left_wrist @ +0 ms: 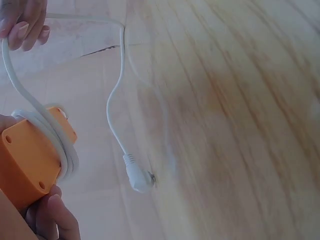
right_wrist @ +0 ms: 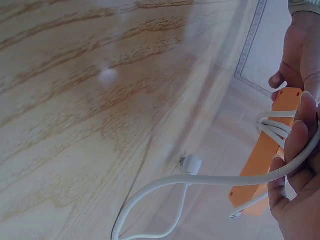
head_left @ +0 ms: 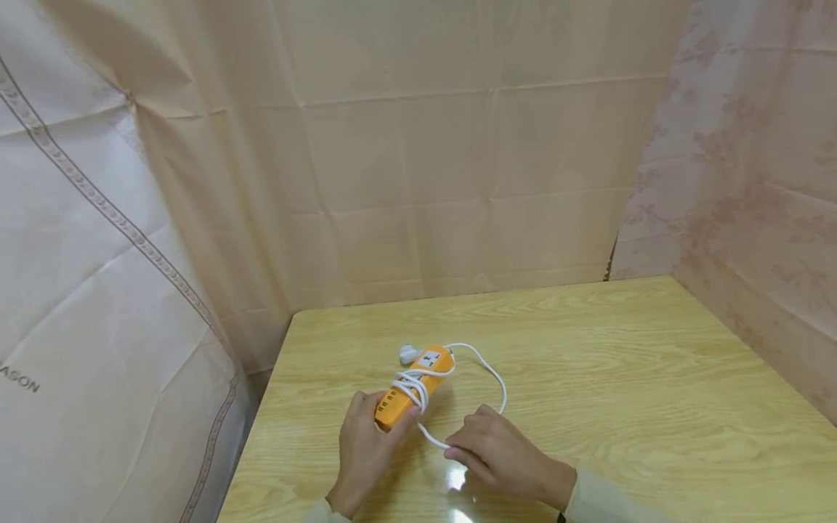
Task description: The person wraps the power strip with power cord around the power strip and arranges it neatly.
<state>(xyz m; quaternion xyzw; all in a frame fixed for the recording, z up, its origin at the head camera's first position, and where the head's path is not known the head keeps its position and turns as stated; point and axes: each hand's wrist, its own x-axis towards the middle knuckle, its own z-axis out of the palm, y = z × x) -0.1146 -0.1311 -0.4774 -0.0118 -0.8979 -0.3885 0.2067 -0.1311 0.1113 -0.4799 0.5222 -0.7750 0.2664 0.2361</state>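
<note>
An orange power strip (head_left: 394, 408) with a white socket face is held at its near end by my left hand (head_left: 366, 443), thumb on one side and fingers on the other. Several turns of white cord (head_left: 410, 383) wrap round its middle. My right hand (head_left: 500, 454) pinches the cord to the right of the strip, and a loose length loops from there back behind the strip. The white plug (head_left: 408, 354) sits beyond the strip's far end; in the left wrist view the plug (left_wrist: 139, 175) rests on the tabletop. In the right wrist view the cord (right_wrist: 225, 180) runs across the right fingers.
A wood-grain table (head_left: 621, 378) lies under both hands. Beige sheeting (head_left: 458, 160) hangs behind its far edge, with a pale patterned sheet (head_left: 98, 290) at the left and a floral one (head_left: 758, 181) at the right.
</note>
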